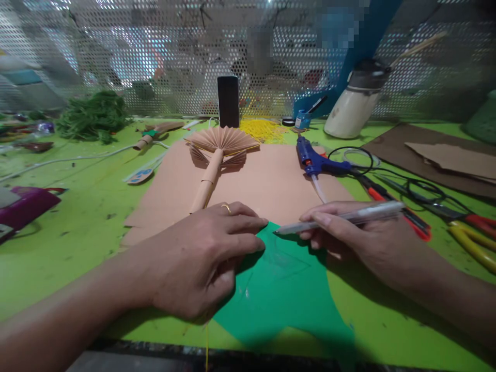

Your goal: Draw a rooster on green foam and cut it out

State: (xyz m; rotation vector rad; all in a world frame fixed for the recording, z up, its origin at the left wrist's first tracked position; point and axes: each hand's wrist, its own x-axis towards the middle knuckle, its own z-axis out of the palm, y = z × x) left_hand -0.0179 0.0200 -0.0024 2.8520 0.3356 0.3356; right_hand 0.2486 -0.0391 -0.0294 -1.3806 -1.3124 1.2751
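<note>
A sheet of green paper (287, 289) lies near the table's front edge, with faint drawn lines on it. My left hand (213, 253) rests on its upper left part, fingers stretched out flat, a ring on one finger. A clear-barrelled pen (360, 212) is pinched in my right hand (344, 232), its dark tip at the top of the green sheet. Behind the hands is tan paper (267, 175). On it lies a pleated tan paper fan (222, 142) joined to a rolled paper tube (207, 181), whose lower end reaches my left hand.
Right of the tan paper lie a blue glue gun (313, 157), a red cutter (416, 222) and yellow-handled scissors (470, 240). A phone (228, 101) stands at the back beside yellow shreds (263, 130). Further out are a pale jug (352, 106), green shreds (93, 116) and a purple object (29, 209).
</note>
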